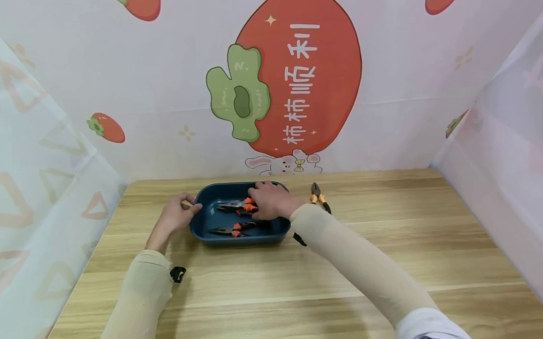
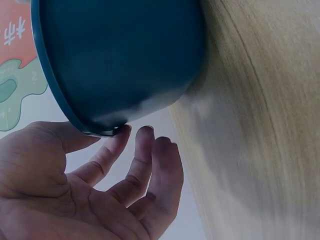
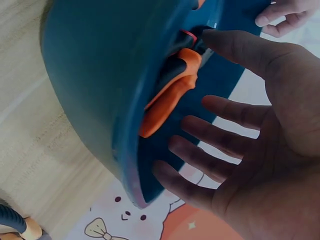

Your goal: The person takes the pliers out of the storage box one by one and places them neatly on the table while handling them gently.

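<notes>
A dark blue plastic basin [image 1: 242,241] stands near the back of the table. My left hand [image 1: 176,214] pinches its left rim between thumb and index finger, the other fingers lying loose below, as the left wrist view shows. Over the basin's right part is my right hand [image 1: 272,200], fingers spread and nothing held in the right wrist view. Close under it, pliers with orange-and-black handles [image 3: 172,97] lie in the basin, their jaws pointing left. Long-nose pliers [image 1: 230,231] lie nearer the front wall. My right hand covers some of the handles.
Right of the basin, another pair of pliers [image 1: 315,192] with yellow-orange and black handles lies on the wooden table [image 1: 258,299]; my right forearm hides its lower end. A printed cloth backdrop [image 1: 169,83] rises behind the table, and cloth sides flank it.
</notes>
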Demonstrator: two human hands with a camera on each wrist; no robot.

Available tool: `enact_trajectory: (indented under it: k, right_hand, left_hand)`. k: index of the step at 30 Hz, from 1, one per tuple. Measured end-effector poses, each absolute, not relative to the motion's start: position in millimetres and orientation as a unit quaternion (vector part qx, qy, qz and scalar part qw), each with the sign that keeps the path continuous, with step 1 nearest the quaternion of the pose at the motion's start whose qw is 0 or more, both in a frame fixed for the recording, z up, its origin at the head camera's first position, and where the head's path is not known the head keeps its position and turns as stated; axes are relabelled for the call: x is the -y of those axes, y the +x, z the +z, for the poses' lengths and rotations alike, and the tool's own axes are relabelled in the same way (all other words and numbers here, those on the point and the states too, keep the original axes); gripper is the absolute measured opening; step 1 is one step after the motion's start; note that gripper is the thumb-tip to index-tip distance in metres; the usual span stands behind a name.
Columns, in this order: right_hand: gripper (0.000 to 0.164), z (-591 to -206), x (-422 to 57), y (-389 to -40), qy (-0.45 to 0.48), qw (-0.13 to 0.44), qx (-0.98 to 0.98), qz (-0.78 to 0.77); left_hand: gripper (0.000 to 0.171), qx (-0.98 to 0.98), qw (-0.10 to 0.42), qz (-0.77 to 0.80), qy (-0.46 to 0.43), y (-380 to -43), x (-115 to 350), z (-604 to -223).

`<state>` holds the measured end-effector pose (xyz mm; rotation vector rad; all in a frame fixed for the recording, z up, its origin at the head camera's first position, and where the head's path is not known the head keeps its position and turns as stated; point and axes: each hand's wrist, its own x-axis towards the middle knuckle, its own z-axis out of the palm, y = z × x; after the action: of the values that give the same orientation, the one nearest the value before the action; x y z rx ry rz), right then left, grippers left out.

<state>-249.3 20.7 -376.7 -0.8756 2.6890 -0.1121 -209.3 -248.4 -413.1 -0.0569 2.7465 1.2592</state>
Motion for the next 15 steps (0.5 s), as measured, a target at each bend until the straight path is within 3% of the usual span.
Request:
enact_trajectory:
  k: [15]
  right_hand:
    - [0.068, -389, -19, -251, -0.292, 0.155, -0.944, -0.016]
  left_hand:
    - [0.023, -0.914, 0.054, 0.402, -0.023, -209, 247, -412]
